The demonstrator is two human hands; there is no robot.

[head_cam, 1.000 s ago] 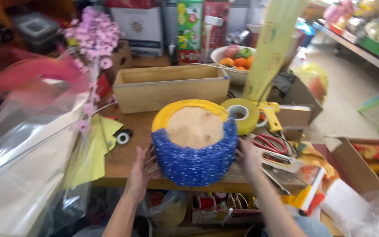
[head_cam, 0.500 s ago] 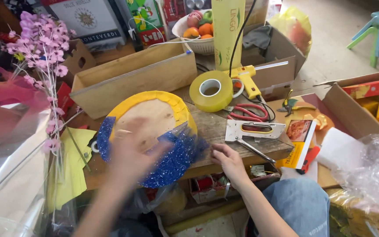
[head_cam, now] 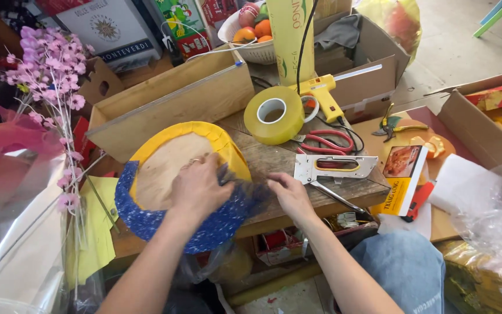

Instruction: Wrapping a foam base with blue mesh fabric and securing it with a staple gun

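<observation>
Work in hand: wrapping blue speckled paper [head_cam: 146, 218] round the side of a round basket [head_cam: 169, 168] with a yellow rim [head_cam: 164, 132] and a plain wooden face.
Basket: lies tilted on the wooden bench [head_cam: 274, 166], under and just beyond the left fingers, its face turned up toward the camera.
Left hand [head_cam: 198, 189]: fingers curled and pressed down on the basket's near right edge, holding the paper against it; a ring shows on one finger.
Right hand [head_cam: 289, 195]: just right of the basket, fingers narrow and pinching the loose end of the paper; the spot is blurred, so the exact grip is hard to read.
Done: by my reading, paper covers the near side and left flank of the basket.
Left: the far arc shows only yellow, and the end at the right fingers looks unfastened.
Beyond right fingers: stapler [head_cam: 332, 167] just past the fingertips; red scissors [head_cam: 323, 142] next; tape roll [head_cam: 274, 115] and yellow glue gun [head_cam: 321, 93] farther off.
Beyond left fingers: long wooden box [head_cam: 169, 104].
Left of left hand: pink blossom sprig [head_cam: 53, 87], well apart.
</observation>
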